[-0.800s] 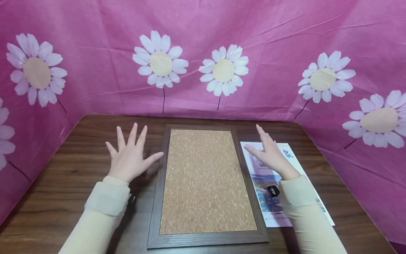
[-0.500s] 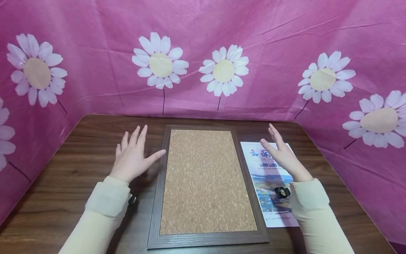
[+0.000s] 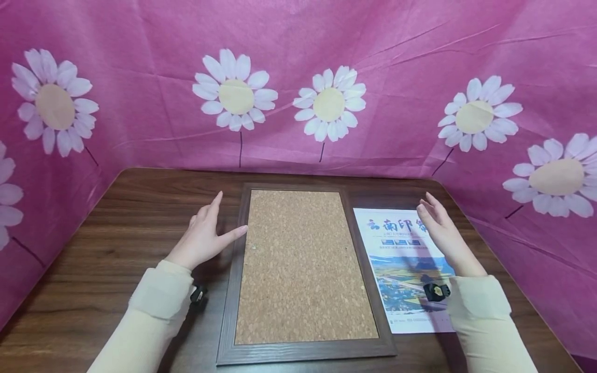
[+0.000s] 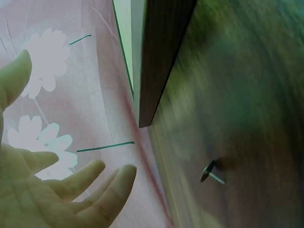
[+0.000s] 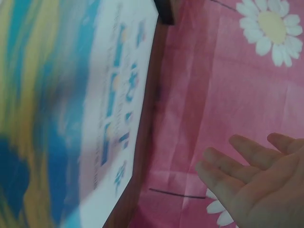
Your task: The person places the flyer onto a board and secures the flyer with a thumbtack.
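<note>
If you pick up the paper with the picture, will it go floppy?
The paper would probably droop, because it looks like a thin sheet. Pushed, it might slide easily, since it lies flat on a smooth-looking table.

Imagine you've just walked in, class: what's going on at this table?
A person holds both bare hands out at a wooden table, gripping nothing. The left hand is near the left side of a framed corkboard; the right hand is near a landscape poster. The poster lies beside the corkboard, not on it.
</note>
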Available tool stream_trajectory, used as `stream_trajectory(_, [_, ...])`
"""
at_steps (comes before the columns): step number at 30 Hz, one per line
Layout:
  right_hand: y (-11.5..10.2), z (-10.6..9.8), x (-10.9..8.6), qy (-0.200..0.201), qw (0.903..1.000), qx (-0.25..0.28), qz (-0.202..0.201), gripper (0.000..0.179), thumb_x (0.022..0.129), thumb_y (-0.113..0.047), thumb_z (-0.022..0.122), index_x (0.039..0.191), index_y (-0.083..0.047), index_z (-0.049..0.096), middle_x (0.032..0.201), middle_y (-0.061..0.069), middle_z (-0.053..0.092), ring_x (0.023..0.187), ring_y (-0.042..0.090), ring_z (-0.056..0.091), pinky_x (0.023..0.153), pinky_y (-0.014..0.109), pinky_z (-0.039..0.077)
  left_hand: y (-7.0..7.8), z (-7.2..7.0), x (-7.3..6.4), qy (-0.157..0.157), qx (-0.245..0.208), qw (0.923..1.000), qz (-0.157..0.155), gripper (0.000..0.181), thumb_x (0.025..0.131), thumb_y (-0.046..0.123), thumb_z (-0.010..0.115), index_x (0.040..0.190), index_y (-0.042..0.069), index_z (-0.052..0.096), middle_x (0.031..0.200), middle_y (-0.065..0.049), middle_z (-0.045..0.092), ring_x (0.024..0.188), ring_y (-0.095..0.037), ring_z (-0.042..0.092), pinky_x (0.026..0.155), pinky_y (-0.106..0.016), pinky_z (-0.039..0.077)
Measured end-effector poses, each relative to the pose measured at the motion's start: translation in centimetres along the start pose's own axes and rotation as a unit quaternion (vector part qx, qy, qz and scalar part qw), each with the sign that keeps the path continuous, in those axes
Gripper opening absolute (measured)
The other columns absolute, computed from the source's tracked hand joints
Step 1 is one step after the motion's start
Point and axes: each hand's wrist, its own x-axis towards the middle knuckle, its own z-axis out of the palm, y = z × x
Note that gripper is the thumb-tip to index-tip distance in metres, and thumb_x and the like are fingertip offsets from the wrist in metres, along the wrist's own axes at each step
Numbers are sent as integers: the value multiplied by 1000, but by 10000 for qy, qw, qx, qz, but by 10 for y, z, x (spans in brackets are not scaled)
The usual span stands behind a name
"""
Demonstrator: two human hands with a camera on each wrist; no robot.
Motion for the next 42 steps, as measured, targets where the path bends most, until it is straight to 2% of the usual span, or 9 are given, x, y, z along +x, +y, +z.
stream_trajectory(7, [15,-7,-5,116,9996,-131,242,79,106,-43,38,158,-5,-7,161,32,4,147,51,5,113,71,11,-5,7,2,-410,-207,9989,90,99,93,53,61,160,11,1,159,-30,19,143,-52,25,110,-70,29])
stream_trajectory(10, [23,-12,-5,173,9987,-230,432,81,105,-45,39,158,-6,-8,161,33,3,147,52,4,113,71,11,-5,9,3,-620,-242,9978,34,97,94,52,60,160,10,2,159,-31,18,142,-50,28,110,-68,30])
stream_trajectory(14, [35,-18,-6,217,9965,-381,706,84,104,-47,40,158,-5,-10,160,34,0,146,53,3,114,71,11,-5,11,2,-809,-223,9965,19,94,95,49,61,160,8,5,154,-34,25,139,-50,36,109,-67,33])
stream_trajectory(22, [57,-32,-7,263,9898,-711,1207,89,102,-53,35,155,4,-8,156,41,1,144,58,7,113,71,15,-5,14,3,-933,-151,9948,379,90,94,37,67,156,-3,14,137,-35,47,109,-39,63,99,-57,47])
stream_trajectory(26, [66,-40,-9,197,9848,-857,1498,92,101,-57,32,154,8,-6,154,44,5,141,60,13,111,72,18,-6,15,4,-982,-119,9938,514,90,92,31,70,154,-7,16,130,-33,53,97,-32,66,95,-54,50])
stream_trajectory(31, [74,-48,-13,-14,9798,-855,1808,95,100,-61,30,153,11,-5,154,43,3,141,60,11,111,72,19,-10,14,4,-1157,-140,9920,491,91,91,28,72,154,-6,17,126,-31,55,95,-29,66,93,-53,50])
stream_trajectory(34, [77,-51,-15,-123,9777,-784,1945,96,100,-62,30,153,11,-4,155,42,2,141,59,12,110,72,22,-12,13,4,-1295,-163,9904,462,90,90,26,73,154,-6,17,125,-31,56,96,-30,65,92,-52,50])
stream_trajectory(37, [80,-52,-16,-164,9765,-765,2009,95,100,-61,31,153,11,-2,154,42,8,138,58,20,107,70,30,-13,13,4,-1397,-210,9889,469,91,89,24,74,154,-6,18,124,-30,57,96,-30,64,93,-52,50])
stream_trajectory(42, [83,-52,-17,-269,9738,-1024,2015,93,101,-59,37,153,11,6,149,43,20,126,54,38,96,56,47,-14,13,4,-1502,-271,9869,519,93,86,21,77,154,-6,19,121,-30,58,92,-27,63,91,-50,51])
